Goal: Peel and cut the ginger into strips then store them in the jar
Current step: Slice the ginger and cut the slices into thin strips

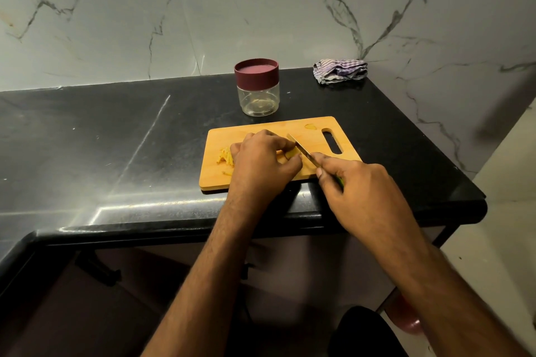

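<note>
Two hands: both of mine are over the wooden cutting board (261, 127).
Writing: I can read no brand, label or lettering on any item.
Jar: a clear jar (257, 98) with a maroon lid (256, 69) screwed on stands upright on the black surface (116, 139), just behind the board; a few pale bits seem to lie at its bottom, too small to tell.
Left grip: my left hand (261, 159) has its fingers curled down on a ginger piece (291, 153), pinning it to the board.
Right grip: my right hand (359, 194) is wrapped round the green handle of the knife (303, 152), whose blade slants against the ginger piece.
Cut strips: a small heap of ginger strips (226, 156) lies on the board beside my left hand.
Scrap: one ginger slice (311, 126) sits near the board's handle slot.
Cloth: a striped cloth (340, 70) lies crumpled at the far corner by the marble wall (261, 9).
</note>
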